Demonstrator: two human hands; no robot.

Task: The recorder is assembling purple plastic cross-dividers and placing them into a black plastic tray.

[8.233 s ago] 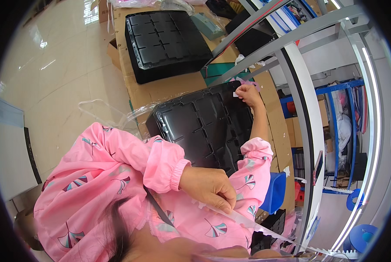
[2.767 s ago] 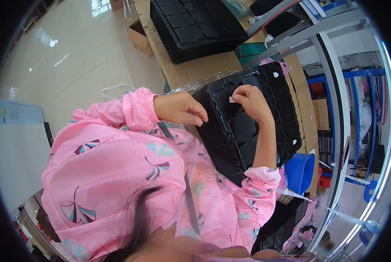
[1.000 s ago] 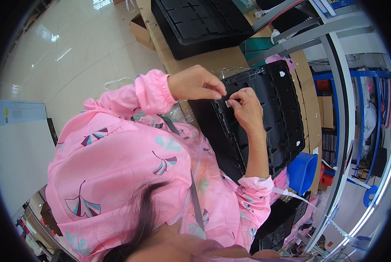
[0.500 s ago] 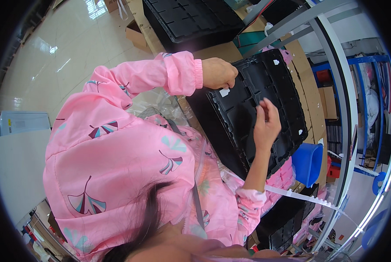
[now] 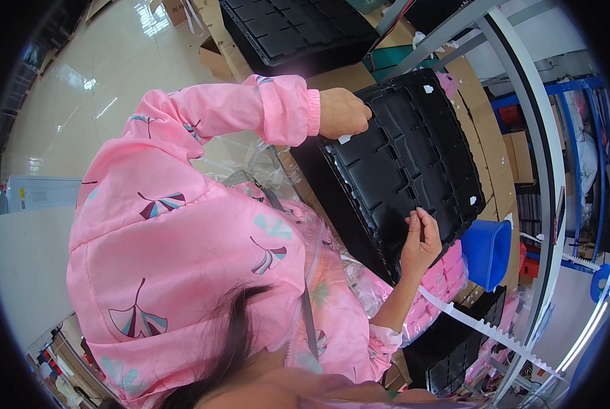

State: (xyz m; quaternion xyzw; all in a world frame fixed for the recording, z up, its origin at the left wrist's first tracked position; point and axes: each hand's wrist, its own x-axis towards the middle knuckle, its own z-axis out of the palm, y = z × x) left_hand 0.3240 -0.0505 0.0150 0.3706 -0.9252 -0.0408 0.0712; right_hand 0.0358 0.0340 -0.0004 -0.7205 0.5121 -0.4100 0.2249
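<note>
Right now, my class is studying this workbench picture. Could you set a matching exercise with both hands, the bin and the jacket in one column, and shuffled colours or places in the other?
Things:
1. Left hand
2. Right hand
3. Bin
4. Jacket

Colours or places:
A. Pink, with fan-shaped prints
B. At the lower right edge, in the picture, of the nearer black crate
C. Blue
D. At the left corner, in the picture, of that same crate, next to a white patch

Right pairs: 1-D, 2-B, 3-C, 4-A.
</note>
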